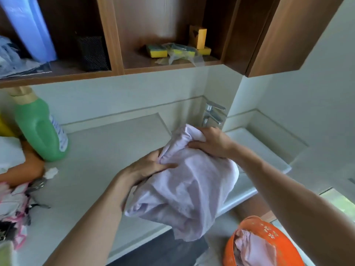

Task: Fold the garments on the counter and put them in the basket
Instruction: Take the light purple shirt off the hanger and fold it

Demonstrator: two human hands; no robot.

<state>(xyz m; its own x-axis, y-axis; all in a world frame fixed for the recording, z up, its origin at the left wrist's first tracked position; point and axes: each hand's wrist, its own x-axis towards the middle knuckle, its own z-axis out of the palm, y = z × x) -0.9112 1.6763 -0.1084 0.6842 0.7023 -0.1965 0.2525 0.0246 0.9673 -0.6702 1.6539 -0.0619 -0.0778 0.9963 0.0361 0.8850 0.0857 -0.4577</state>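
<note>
Head view: a person stands at a pale counter (99, 150) with a lilac garment (190, 189) bunched between both hands; the left hand (148, 166) pinches a fold at the cloth's upper left edge, fingers curled into it, while the right hand (211, 143) grips the top of the bundle just in front of the chrome tap (212, 115); the cloth hangs in loose creases, its lower end draping past the counter's front edge. An orange basket (263, 227) sits low at right, below the counter's edge, already holding another pale lilac piece (253, 250); a heap of patterned pink clothing (13, 208) waits at the counter's left edge beside a green detergent bottle (40, 131). The work appears to be at the start of folding this piece, since no flat fold shows; the next move likely calls for shaking it out, finding its edges and laying it square on the bare counter before folding.
</note>
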